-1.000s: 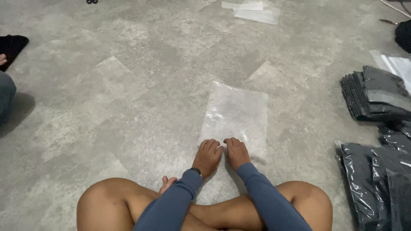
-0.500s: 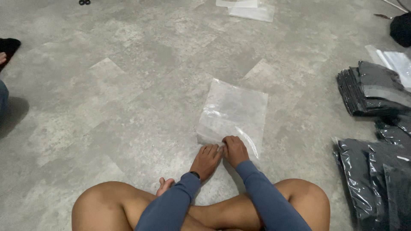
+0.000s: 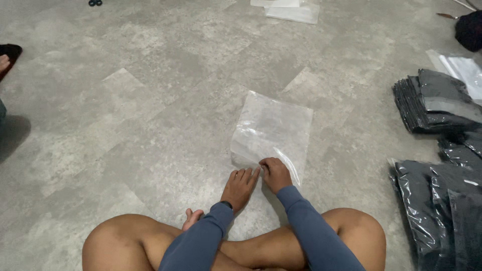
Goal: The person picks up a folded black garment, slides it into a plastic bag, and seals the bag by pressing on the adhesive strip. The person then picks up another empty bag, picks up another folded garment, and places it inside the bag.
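Fingers (image 3: 265, 165) curled, right hand (image 3: 275, 174) pinching clear bag (image 3: 273, 131); left hand (image 3: 240, 186) flat.

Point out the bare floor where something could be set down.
Bare floor lies left of the clear plastic bag, and between it and the far clear bags. The right is crowded with black packets.

A stack of folded dark garments in clear wrappers (image 3: 433, 103) is lying on the grey tiled floor (image 3: 150, 110) at the right, with more dark wrapped packs (image 3: 442, 200) sitting nearer, just below it. A clear bag (image 3: 464, 68) is lying behind the stack. Flat clear bags (image 3: 291, 10) are resting at the top edge, and a dark bundle (image 3: 469, 30) is sitting in the far right corner
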